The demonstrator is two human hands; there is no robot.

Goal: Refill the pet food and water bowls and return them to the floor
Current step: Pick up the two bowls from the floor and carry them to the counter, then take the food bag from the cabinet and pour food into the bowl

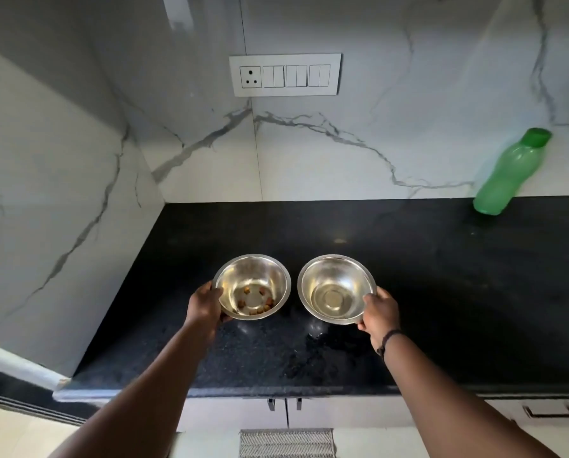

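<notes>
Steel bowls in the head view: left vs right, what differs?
The left bowl holds a few brown kibble pieces; the right bowl holds none. The left hand grips the left bowl's rim, the right hand the right bowl's. Shared: shiny steel, similar size, upright over the black counter.

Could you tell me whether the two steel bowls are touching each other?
Apart. The head view shows a strip of black countertop between the left bowl and right bowl.
</notes>
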